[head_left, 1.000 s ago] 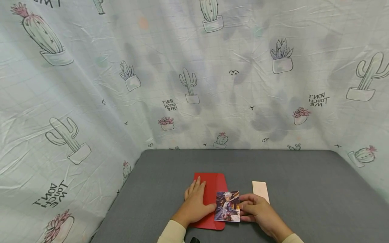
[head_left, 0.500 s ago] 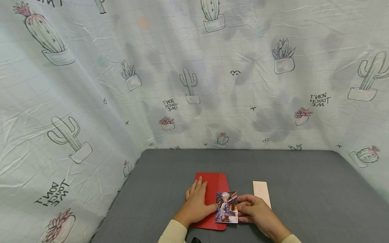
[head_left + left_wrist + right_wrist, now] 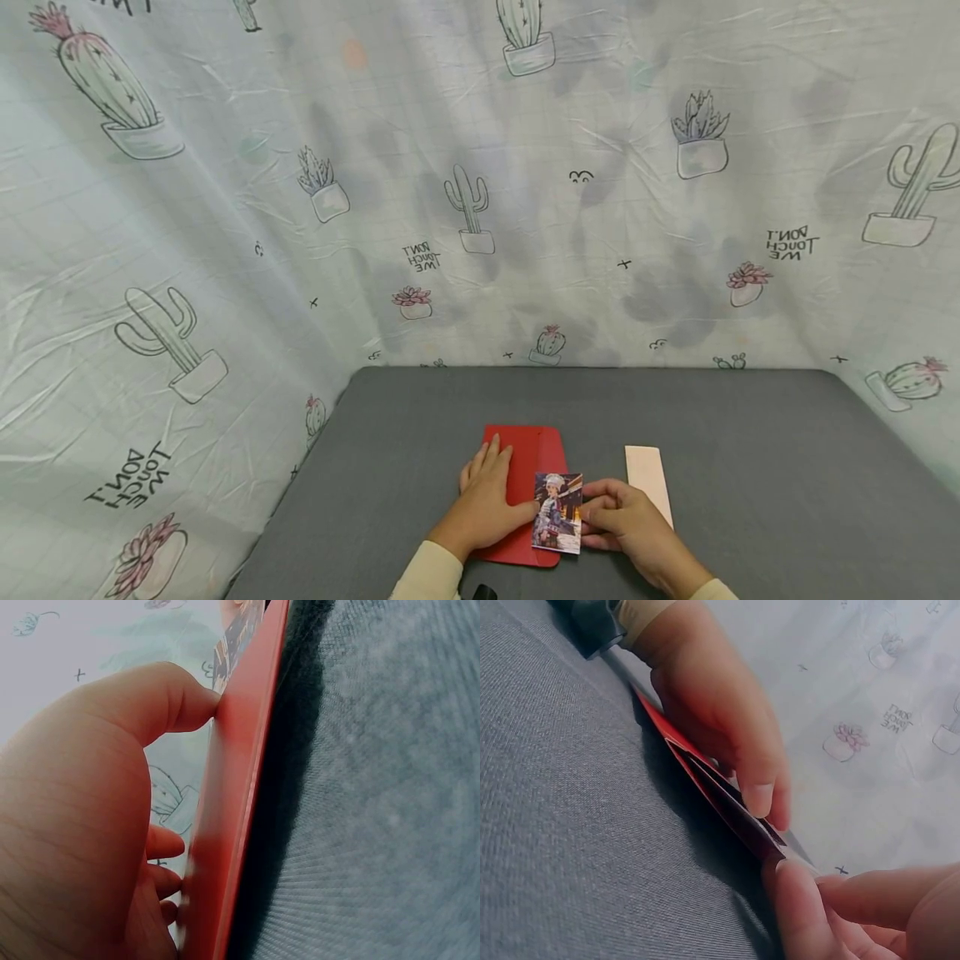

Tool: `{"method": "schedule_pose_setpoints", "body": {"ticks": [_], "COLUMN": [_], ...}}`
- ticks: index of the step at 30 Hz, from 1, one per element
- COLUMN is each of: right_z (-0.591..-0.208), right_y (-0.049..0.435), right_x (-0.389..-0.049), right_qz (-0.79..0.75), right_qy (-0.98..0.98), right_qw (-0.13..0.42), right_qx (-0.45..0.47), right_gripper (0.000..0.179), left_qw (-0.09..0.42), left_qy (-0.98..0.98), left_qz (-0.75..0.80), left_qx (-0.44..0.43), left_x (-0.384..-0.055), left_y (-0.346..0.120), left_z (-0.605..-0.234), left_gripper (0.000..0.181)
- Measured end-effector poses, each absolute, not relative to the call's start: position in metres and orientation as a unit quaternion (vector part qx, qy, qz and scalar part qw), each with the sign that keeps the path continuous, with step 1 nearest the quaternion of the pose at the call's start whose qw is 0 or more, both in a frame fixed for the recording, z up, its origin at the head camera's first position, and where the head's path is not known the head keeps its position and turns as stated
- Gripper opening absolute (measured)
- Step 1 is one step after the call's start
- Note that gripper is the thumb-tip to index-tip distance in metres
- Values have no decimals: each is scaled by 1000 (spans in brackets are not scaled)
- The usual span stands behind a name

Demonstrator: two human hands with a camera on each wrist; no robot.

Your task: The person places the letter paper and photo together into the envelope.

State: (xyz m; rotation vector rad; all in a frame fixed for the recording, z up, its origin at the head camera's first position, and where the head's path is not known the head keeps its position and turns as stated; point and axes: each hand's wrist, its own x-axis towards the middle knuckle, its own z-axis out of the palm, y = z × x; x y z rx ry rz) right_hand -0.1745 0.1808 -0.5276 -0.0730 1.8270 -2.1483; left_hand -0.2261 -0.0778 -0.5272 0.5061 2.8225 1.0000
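A red envelope [image 3: 517, 458] lies flat on the grey table, its flap side to the right. My left hand [image 3: 483, 508] rests on it with fingers extended, the thumb touching the left edge of a photo card [image 3: 557, 512]. A figure in a white hat is printed on that card, which overlaps the envelope's right side. My right hand [image 3: 626, 521] pinches the card's right edge between thumb and fingers. In the left wrist view, the thumb [image 3: 191, 709] meets the card beside the envelope [image 3: 240, 765]. The right wrist view shows layered edges with a narrow gap between them.
A pale peach paper strip [image 3: 648, 479] lies just beyond my right hand, partly hidden by it. The grey table [image 3: 750, 450] reaches back to a white cactus-print curtain [image 3: 525, 208]. A small black object [image 3: 484, 592] shows at the bottom edge by the left sleeve.
My right hand has shifted slightly left, and the photo card shows narrower than before. More of the peach strip is uncovered. The left hand stays in place on the envelope.
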Motion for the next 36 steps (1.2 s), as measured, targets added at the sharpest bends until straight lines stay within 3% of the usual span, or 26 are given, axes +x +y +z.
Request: {"method": "schedule_pose_setpoints", "body": {"ticks": [18,36], "right_z": [-528,-522], "right_y": [169,170], "right_x": [-174,-172], "right_qz": [-726,-712], "right_qy": [676,690], "right_qw": [123,126], "right_qx": [-8,-13], "right_gripper": [34,39], "left_qw": [50,53], "left_qy": [928,930], "left_qz": [329,323], "left_qx": [167,166], "left_x": [-225,-227], "left_y": [-77,-77], "left_z": [-526,-526], "left_gripper": [103,104]}}
